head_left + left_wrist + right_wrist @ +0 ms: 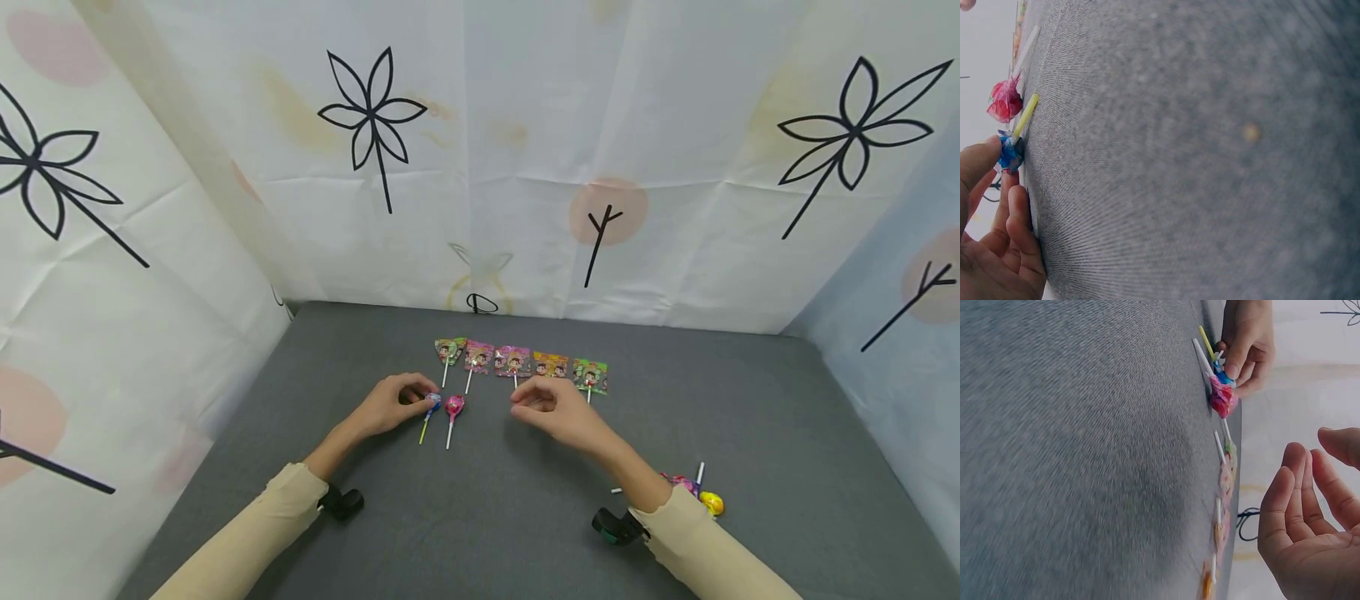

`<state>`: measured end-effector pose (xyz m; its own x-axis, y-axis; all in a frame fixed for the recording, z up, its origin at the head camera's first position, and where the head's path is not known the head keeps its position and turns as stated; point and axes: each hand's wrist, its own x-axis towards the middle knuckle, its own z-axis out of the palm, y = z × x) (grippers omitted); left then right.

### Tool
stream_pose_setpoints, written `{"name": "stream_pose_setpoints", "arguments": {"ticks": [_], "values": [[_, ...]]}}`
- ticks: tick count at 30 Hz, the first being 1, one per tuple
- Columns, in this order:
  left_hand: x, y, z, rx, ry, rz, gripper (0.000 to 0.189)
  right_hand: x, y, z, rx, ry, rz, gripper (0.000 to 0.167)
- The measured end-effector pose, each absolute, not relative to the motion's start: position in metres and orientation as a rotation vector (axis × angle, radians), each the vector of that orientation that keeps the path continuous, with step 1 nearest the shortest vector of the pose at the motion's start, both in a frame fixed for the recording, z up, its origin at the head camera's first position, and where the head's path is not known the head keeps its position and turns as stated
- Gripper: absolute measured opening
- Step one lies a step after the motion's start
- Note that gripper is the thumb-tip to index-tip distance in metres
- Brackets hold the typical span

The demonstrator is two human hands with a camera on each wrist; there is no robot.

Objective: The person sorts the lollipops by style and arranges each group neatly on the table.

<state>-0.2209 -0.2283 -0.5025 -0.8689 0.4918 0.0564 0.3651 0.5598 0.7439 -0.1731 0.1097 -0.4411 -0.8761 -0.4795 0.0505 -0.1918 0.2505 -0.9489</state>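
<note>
My left hand [392, 403] pinches the wrapped head of a blue lollipop [1010, 152] between thumb and fingers; its yellow stick points toward me. Just right of it lies a pink lollipop [454, 406] with a white stick, apart from the hand. My right hand [558, 410] hovers above the table with fingers loosely bent and holds nothing; in the right wrist view, thumb and fingertips stand apart. Beyond the hands is a row of several flat-wrapped lollipops, among them a pink one [513, 360] and a green one [590, 373]; the right hand partly hides the row.
On the grey table [465, 533], more lollipops, one with a yellow wrapper [712, 502], lie partly hidden behind my right forearm. White patterned cloth [525, 150] walls in the back and sides.
</note>
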Motion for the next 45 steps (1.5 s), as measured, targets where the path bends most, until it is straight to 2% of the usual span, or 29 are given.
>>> {"name": "stream_pose_setpoints", "arguments": {"ticks": [26,45], "values": [[-0.218,-0.231,-0.502,0.711,2.644,1.204,0.019,-0.145,0.194,-0.424,-0.517,2.363,-1.546,0.022],[-0.217,-0.227,-0.500,0.730,2.631,1.232,0.019,-0.122,0.263,-0.445,-0.593,2.364,-1.504,0.021]]}}
